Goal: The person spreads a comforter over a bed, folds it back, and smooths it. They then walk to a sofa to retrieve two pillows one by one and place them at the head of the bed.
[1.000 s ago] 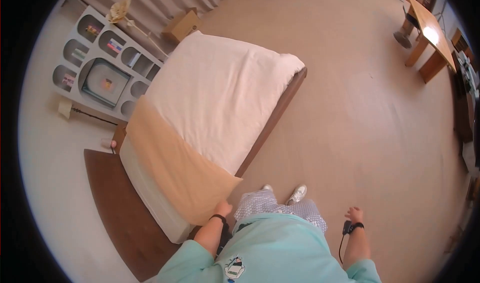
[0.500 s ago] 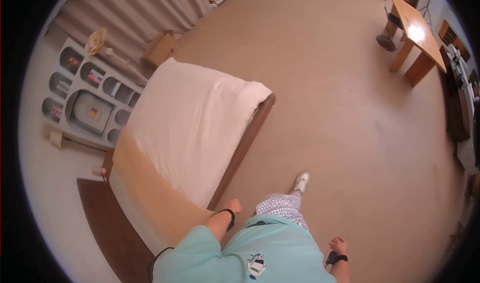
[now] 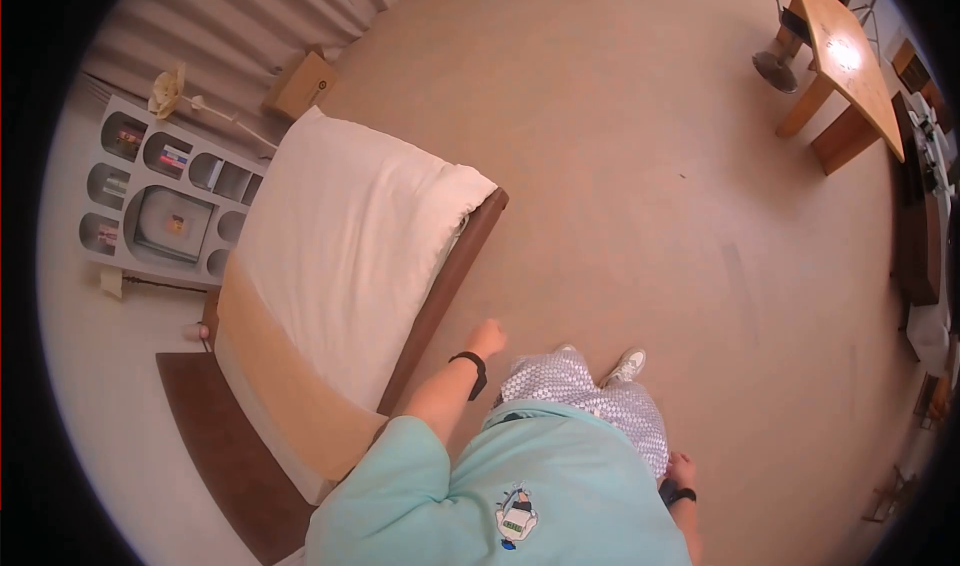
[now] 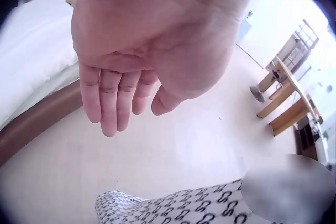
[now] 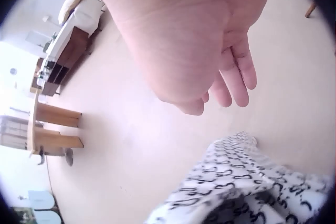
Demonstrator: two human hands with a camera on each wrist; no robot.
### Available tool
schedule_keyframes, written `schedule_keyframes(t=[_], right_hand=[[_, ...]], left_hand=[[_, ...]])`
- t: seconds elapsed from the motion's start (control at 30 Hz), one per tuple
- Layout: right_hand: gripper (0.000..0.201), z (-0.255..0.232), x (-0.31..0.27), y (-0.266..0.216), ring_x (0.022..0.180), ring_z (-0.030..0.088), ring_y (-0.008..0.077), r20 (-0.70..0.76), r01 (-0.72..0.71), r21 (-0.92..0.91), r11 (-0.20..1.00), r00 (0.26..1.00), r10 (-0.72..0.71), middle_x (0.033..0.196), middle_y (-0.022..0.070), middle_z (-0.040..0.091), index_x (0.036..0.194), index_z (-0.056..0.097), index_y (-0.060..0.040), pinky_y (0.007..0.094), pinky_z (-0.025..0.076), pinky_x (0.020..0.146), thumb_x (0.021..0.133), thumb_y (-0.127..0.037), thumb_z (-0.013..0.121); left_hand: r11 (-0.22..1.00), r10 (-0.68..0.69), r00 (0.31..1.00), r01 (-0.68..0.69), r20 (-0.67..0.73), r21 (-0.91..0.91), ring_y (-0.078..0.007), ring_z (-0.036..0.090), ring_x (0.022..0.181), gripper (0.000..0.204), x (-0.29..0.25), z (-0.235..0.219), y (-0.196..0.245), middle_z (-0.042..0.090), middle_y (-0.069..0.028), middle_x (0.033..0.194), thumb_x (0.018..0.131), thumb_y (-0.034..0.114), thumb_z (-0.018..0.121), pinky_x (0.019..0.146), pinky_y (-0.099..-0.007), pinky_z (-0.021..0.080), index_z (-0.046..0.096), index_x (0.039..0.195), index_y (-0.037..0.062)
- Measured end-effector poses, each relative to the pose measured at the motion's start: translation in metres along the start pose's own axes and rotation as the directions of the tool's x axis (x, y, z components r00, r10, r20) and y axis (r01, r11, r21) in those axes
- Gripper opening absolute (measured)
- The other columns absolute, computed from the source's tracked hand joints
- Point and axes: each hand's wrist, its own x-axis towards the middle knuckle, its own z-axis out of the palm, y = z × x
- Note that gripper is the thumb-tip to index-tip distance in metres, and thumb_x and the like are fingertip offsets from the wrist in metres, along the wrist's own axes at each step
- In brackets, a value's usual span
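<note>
My left hand (image 3: 487, 339) hangs over the floor beside the bed's brown side rail (image 3: 440, 301), apart from the bed. In the left wrist view its fingers (image 4: 108, 100) hang loose, with nothing in the palm. Low by my right thigh is my right hand (image 3: 681, 466). The right wrist view shows its fingers (image 5: 239, 77) loosely bent and holding nothing. The bed carries a white quilt (image 3: 350, 206) with a tan folded band (image 3: 280, 351) across it toward the brown headboard (image 3: 225, 446). My left arm partly covers the bed's near corner.
Bare floor (image 3: 620, 166) stretches ahead and to the right. A wooden table (image 3: 850, 61) with a dark stool (image 3: 775, 71) stands at the far right, near a long low cabinet (image 3: 915, 226). Beyond the bed are a cardboard box (image 3: 300, 86), white shelving (image 3: 170, 181) and a curtain (image 3: 240, 26).
My body has stepped forward along the bed. The left hand has moved from beside the tan band's corner to over the floor past the rail. The right hand has come closer to my thigh.
</note>
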Motion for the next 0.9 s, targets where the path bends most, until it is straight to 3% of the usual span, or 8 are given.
schedule_keyframes(t=[0.07,0.2,0.3,0.37,0.53,0.6,0.67,0.9], right_hand=[[0.026,0.002,0.013,-0.056,0.067,0.067,0.0237,0.011,0.021,-0.228,0.973,1.000,-0.019,0.088,0.0123,0.066,0.115,0.054,-0.0015,0.0325,0.052,0.050,0.095,-0.017,0.059],[0.022,0.018,0.021,-0.169,0.065,0.066,0.0202,0.014,0.173,-0.175,0.969,0.985,-0.173,0.089,0.0110,0.067,0.112,0.057,-0.0029,0.0309,0.052,0.053,0.095,-0.017,0.059],[0.024,0.034,0.012,-0.241,0.066,0.066,0.0192,0.019,0.254,-0.224,0.941,0.966,-0.256,0.090,0.0107,0.067,0.113,0.057,-0.0034,0.0300,0.053,0.055,0.095,-0.019,0.059],[0.026,0.058,0.023,-0.278,0.068,0.067,0.0209,0.044,0.297,-0.253,0.921,0.954,-0.296,0.091,0.0114,0.067,0.116,0.056,-0.0038,0.0300,0.053,0.054,0.096,-0.020,0.058],[0.023,0.109,0.024,-0.301,0.065,0.068,0.0218,-0.012,0.180,-0.393,0.902,0.980,-0.200,0.089,0.0119,0.068,0.113,0.058,-0.0049,0.0310,0.053,0.050,0.096,-0.021,0.057],[0.023,0.164,0.011,-0.307,0.065,0.068,0.0213,-0.008,0.106,-0.535,0.839,0.991,-0.130,0.088,0.0111,0.068,0.112,0.059,-0.0019,0.0315,0.053,0.050,0.095,-0.018,0.059],[0.023,0.205,0.002,-0.312,0.064,0.067,0.0202,0.087,0.167,-0.617,0.769,0.986,-0.145,0.090,0.0111,0.068,0.113,0.059,-0.0029,0.0306,0.054,0.053,0.094,-0.017,0.058],[0.026,0.313,-0.028,-0.345,0.070,0.068,0.0169,0.066,0.169,-0.586,0.792,0.985,-0.161,0.089,0.0082,0.067,0.113,0.059,-0.0003,0.0266,0.053,0.060,0.094,-0.018,0.061]], left_hand=[[0.996,0.055,0.998,-0.054,-0.017,0.074,-0.0394,0.064,0.103,0.027,0.005,0.009,-0.005,0.066,-0.0243,0.109,0.084,0.018,0.056,0.089,-0.0478,0.051,0.069,0.104,0.0042],[0.994,-0.100,0.993,0.098,0.054,0.052,-0.0389,0.058,0.115,0.030,0.019,0.001,-0.003,0.060,-0.0229,0.125,0.084,0.017,0.056,0.096,-0.0467,0.048,0.069,0.110,0.0075],[0.991,-0.038,0.996,0.048,-0.082,0.127,-0.0363,0.049,0.128,0.034,0.057,-0.010,-0.002,0.046,-0.0208,0.143,0.083,0.016,0.058,0.104,-0.0445,0.043,0.068,0.115,0.0097],[0.984,-0.004,0.988,0.032,-0.155,0.177,-0.0361,0.039,0.137,0.034,0.087,-0.055,0.011,0.029,-0.0183,0.155,0.082,0.014,0.059,0.110,-0.0424,0.039,0.069,0.115,0.0118],[0.983,-0.046,0.981,0.078,-0.189,0.165,-0.0356,0.033,0.140,0.029,0.198,-0.133,0.011,0.023,-0.0157,0.158,0.081,0.014,0.061,0.110,-0.0461,0.035,0.072,0.108,0.0126],[0.980,-0.063,0.987,0.090,-0.151,0.176,-0.0354,0.031,0.140,0.027,0.276,-0.146,-0.002,0.021,-0.0139,0.159,0.081,0.014,0.062,0.111,-0.0484,0.033,0.073,0.105,0.0117],[0.969,-0.018,0.950,0.092,-0.311,0.227,-0.0318,0.029,0.141,0.021,0.323,-0.152,-0.023,0.024,-0.0074,0.158,0.082,0.016,0.063,0.111,-0.0494,0.031,0.075,0.097,0.0100],[0.931,-0.045,0.979,0.114,-0.199,0.347,-0.0297,0.032,0.139,0.022,0.388,-0.156,-0.052,0.029,-0.0077,0.156,0.085,0.011,0.059,0.112,-0.0461,0.030,0.074,0.101,0.0062]])
